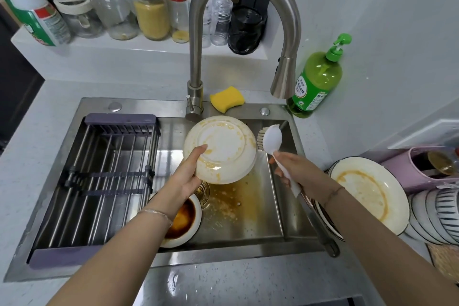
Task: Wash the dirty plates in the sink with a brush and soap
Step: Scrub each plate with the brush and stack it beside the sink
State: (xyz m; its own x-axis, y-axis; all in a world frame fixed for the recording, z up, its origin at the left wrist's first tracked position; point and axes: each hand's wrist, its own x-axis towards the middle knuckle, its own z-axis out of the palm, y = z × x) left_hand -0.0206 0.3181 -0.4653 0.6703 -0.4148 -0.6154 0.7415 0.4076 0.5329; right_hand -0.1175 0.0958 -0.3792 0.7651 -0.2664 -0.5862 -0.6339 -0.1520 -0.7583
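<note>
Fingers [199,150]: left hand [185,179] grips glossy round plate [223,146], right hand [295,169] plastic brush [272,139].

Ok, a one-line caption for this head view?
Left hand holds a stained plate over the sink; right hand holds a dish brush beside it.

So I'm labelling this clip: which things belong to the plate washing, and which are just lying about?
For the job: plate in the left hand, brush in the right hand, soap bottle, faucet, sink, soiled plate on the counter.
Lying about: yellow sponge, jars on the ledge, drying rack, striped bowls.
</note>
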